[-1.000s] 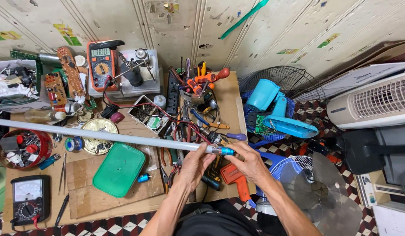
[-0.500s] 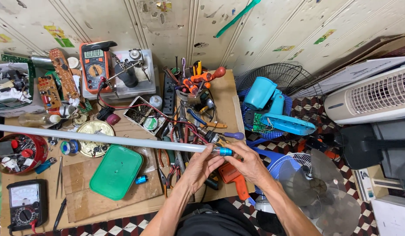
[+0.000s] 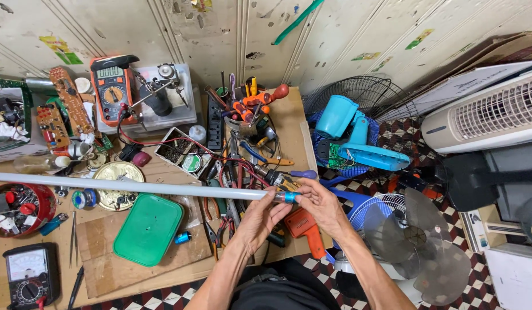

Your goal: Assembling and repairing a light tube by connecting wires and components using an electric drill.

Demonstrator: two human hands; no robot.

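Left hand grip closed on tube near its end; right hand pinches blue cap, above cluttered desk, green lid nearby

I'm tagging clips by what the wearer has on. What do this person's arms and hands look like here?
Both forearms are bare from the elbow down: no sleeves in view, no gloves, and no watch, ring or bracelet that I can make out. The left hand and right hand show lean fingers. Dark clothing shows at the bottom of the picture, between the arms.
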